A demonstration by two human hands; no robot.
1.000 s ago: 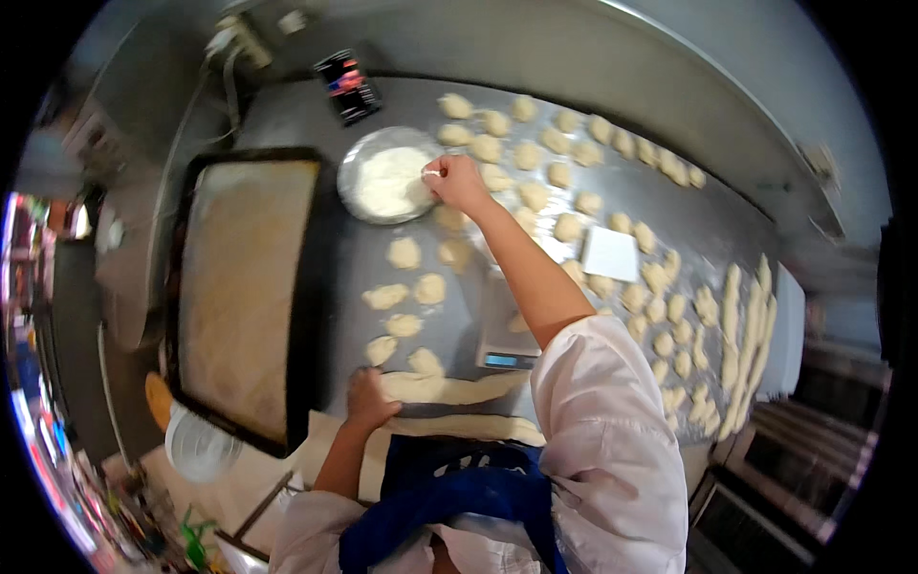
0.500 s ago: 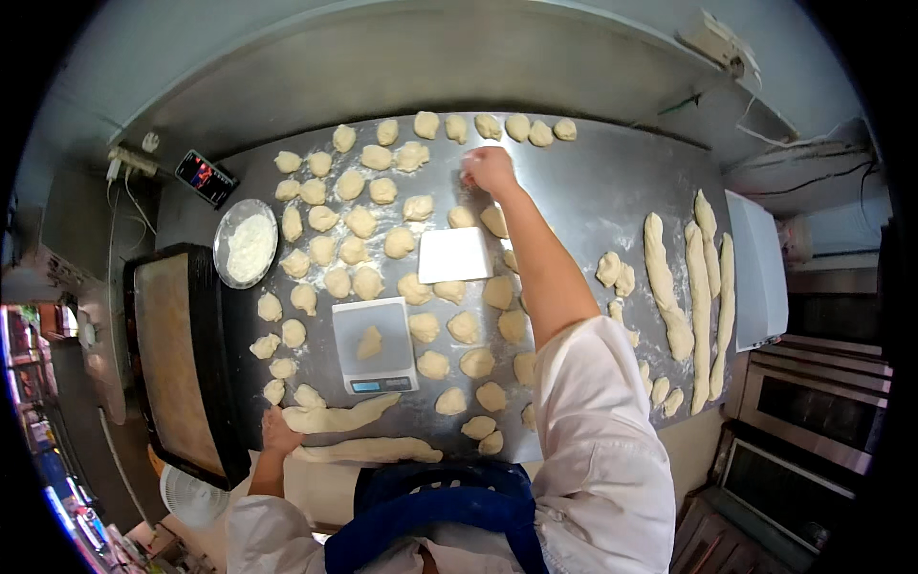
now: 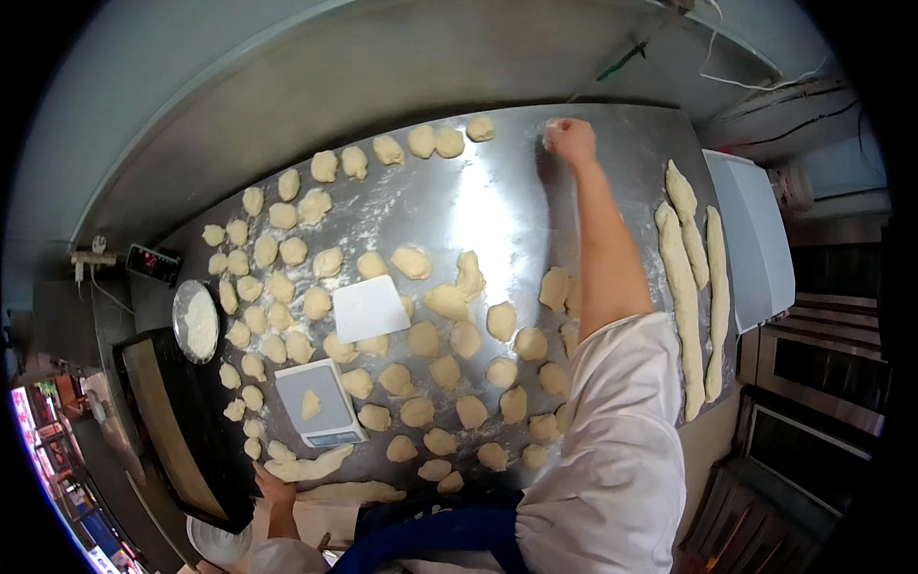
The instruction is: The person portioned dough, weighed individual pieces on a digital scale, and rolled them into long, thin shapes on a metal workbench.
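My right hand (image 3: 571, 140) is raised over the back right of the steel worktop (image 3: 612, 134), fingers closed, flour-white at the tips; what it holds is unclear. Left of it lies a row of dough balls (image 3: 387, 148), with many more across the left and middle. My left hand (image 3: 274, 488) rests open at the front left, fingertips at the ends of dough strips (image 3: 308, 468). A digital scale (image 3: 330, 397) bears a dough piece (image 3: 311, 404). A white square card or board (image 3: 370, 311) lies among the balls, and a bowl of flour (image 3: 196, 322) is at the left.
A dark baking tray (image 3: 167, 426) sits at the left, a phone (image 3: 153, 264) behind it. Long dough rolls (image 3: 679, 297) lie at the right beside a grey appliance (image 3: 746, 239). A metal backsplash (image 3: 411, 67) with cables runs behind; oven-like units (image 3: 808, 459) stand at the right.
My right hand has moved from the flour bowl across to the back right of the worktop. My left hand stays by the dough strips. The view has swung to the right.
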